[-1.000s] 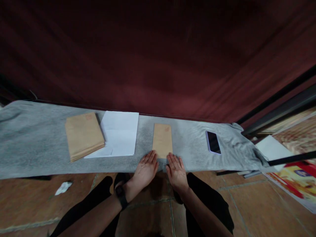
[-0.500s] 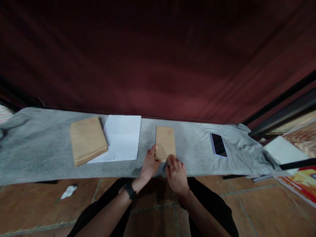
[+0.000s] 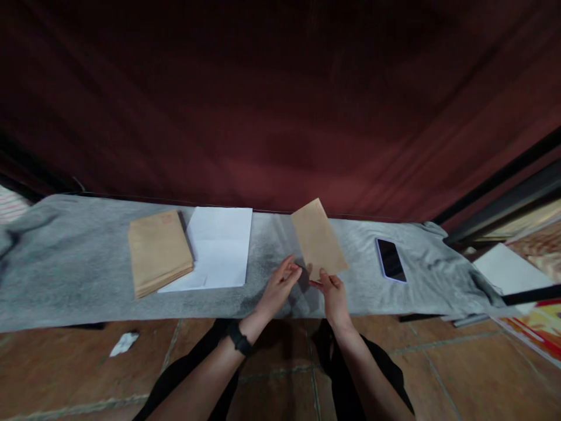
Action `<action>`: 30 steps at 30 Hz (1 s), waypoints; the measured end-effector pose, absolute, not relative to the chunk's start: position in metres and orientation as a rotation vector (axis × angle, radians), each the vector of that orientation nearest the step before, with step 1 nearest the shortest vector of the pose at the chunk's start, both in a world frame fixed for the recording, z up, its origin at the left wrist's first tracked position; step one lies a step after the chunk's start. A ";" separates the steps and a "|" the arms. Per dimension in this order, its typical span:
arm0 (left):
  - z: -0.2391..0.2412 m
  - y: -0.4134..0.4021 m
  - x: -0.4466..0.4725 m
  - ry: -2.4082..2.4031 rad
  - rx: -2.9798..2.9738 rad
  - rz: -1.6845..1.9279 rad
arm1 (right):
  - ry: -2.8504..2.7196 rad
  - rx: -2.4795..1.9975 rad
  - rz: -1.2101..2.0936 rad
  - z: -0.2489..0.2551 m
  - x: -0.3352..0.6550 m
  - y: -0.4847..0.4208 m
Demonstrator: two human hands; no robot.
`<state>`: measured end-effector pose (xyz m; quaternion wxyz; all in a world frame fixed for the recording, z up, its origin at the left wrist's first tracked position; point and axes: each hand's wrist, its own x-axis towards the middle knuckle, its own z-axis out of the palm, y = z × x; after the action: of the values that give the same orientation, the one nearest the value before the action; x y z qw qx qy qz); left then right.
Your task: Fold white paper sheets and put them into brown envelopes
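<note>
A brown paper envelope is lifted off the grey cloth and tilted, its top leaning left. My right hand pinches its near edge, thumb on top and fingers beneath. Just left of the envelope, my left hand is free, fingers loosely curled and apart, a dark watch on that wrist. Farther left lies a stack of brown envelopes, its near edge showing several layers. White paper sheets lie partly beneath that stack.
Grey cloth covers the long narrow surface. A phone lies on it at the right. Behind hangs a dark red curtain. A crumpled white tissue is on the tiled floor, and printed boards stand at far right.
The envelope, flat on the cloth under both hands before, is now raised, turned and shifted right in my right hand. My left hand has let go of it.
</note>
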<state>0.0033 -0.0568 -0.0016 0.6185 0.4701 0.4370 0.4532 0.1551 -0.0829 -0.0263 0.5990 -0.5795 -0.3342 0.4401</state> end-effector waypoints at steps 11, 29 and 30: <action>-0.034 -0.037 0.002 1.136 1.155 0.952 | -0.410 -0.991 1.558 -0.038 0.135 -0.087; -0.038 -0.009 -0.037 1.110 1.238 0.666 | -2.171 -1.402 0.385 -0.028 0.169 -0.081; -0.038 -0.009 -0.038 1.111 1.243 0.659 | -2.245 -1.415 0.321 -0.030 0.168 -0.081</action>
<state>-0.0383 -0.0086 -0.0377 0.6245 0.5415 0.4842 0.2870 0.1684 -0.0805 -0.0304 0.2323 -0.5150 -0.8168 0.1170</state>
